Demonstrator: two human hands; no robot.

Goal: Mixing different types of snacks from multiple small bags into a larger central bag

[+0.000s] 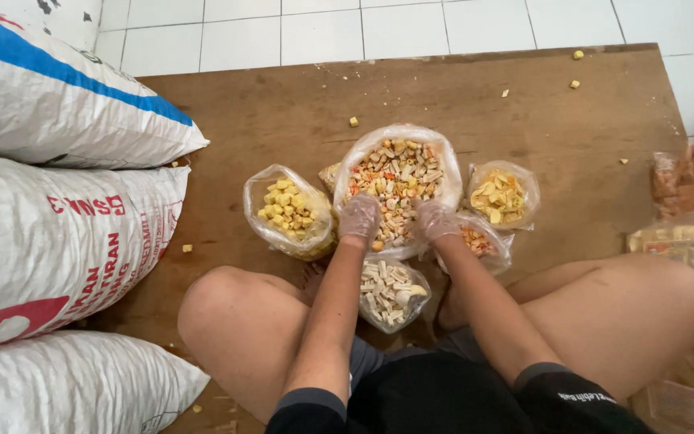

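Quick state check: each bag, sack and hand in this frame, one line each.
Big mixed-snack bag: open, full, both hands at its near rim.
Yellow-cube bag: open, upright.
Yellow-chip bag: open, upright.
White-stick bag: open, between the legs.
Small orange-mix bag: open, partly hidden.
Sacks: closed, stacked.
Left hand: gloved, in mix.
Right hand: gloved, in mix.
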